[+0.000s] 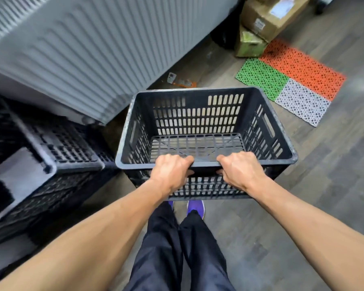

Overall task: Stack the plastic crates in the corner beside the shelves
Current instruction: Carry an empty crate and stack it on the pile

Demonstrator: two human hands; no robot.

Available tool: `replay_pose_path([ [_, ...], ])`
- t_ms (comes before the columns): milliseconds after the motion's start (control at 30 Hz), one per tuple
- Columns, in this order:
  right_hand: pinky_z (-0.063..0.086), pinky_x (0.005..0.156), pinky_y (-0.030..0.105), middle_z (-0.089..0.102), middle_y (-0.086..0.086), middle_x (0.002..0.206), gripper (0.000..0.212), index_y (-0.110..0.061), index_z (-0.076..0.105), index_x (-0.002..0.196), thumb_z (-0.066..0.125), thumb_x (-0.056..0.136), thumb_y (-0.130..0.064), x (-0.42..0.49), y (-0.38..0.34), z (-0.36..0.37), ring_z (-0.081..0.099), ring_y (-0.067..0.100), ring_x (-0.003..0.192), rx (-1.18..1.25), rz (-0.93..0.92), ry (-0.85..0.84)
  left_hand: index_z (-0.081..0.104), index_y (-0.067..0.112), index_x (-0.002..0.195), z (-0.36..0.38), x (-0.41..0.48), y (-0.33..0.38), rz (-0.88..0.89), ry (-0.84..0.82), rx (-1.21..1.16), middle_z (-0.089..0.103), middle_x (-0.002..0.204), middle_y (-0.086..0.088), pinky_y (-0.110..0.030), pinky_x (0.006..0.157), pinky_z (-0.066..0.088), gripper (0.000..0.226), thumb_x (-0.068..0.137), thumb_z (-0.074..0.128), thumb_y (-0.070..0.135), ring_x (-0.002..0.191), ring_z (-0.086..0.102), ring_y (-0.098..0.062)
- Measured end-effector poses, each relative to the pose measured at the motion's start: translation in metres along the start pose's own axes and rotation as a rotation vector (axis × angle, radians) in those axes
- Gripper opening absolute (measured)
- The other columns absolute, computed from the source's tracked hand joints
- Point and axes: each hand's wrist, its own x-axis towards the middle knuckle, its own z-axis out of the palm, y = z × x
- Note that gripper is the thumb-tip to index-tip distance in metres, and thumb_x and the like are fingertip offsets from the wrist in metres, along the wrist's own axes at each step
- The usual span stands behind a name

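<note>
My left hand (pixel 170 172) and right hand (pixel 240 170) curl over the near rim of the dark slotted plastic crate (pixel 198 114), mouth up, long axis crosswise.

Right of the held crate (pixel 198 143) bare floor (pixel 328 185) lies open, while dark crates (pixel 57 158) and a ribbed grey panel (pixel 97 51) (both close) block the left.

The crate (pixel 198 116) is dark grey moulded plastic, matt, its rim scuffed and dusty, like the blurred crates (pixel 51 143) at the left. The floor (pixel 303 206) looks like grey wood-grain planks with a dull finish, carrying perforated plastic mats (pixel 292 80) and brown cardboard boxes (pixel 267 19) toward its far right edge. The trousers (pixel 177 248) are dark cloth with a faint sheen; the grey panel (pixel 93 49) is ribbed.
</note>
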Motion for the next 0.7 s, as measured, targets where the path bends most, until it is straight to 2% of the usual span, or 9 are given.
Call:
replay_pose_path([
  [300, 0.034, 0.059, 0.032, 0.073, 0.005, 0.084, 0.032, -0.015, 0.059, 0.113, 0.049, 0.082, -0.015, -0.066, -0.052, -0.128, 0.069, 0.031, 0.080, -0.054, -0.155, 0.161, 0.050, 0.022, 0.110, -0.116, -0.129, 0.004, -0.129, 0.177, 0.056, 0.072, 0.094, -0.001, -0.032, 0.058, 0.031, 0.029, 0.099, 0.042, 0.047, 0.085, 0.068, -0.031],
  [533, 0.034, 0.062, 0.034, 0.072, 0.004, 0.091, 0.024, -0.018, 0.054, 0.109, 0.051, 0.087, -0.029, -0.104, -0.085, -0.200, 0.068, 0.031, 0.087, -0.080, -0.233, 0.264, 0.052, 0.022, 0.101, -0.172, -0.201, 0.003, -0.187, 0.325, 0.061, 0.071, 0.088, 0.004, -0.030, 0.056, 0.029, 0.027, 0.098, 0.042, 0.047, 0.076, 0.068, -0.022],
  [700, 0.035, 0.063, 0.034, 0.071, 0.003, 0.095, 0.022, -0.019, 0.050, 0.105, 0.050, 0.089, -0.034, -0.127, -0.114, -0.232, 0.067, 0.030, 0.089, -0.091, -0.280, 0.327, 0.050, 0.022, 0.097, -0.188, -0.246, -0.002, -0.245, 0.386, 0.042, 0.070, 0.086, 0.003, -0.031, 0.057, 0.033, 0.024, 0.098, 0.044, 0.045, 0.079, 0.067, -0.025],
])
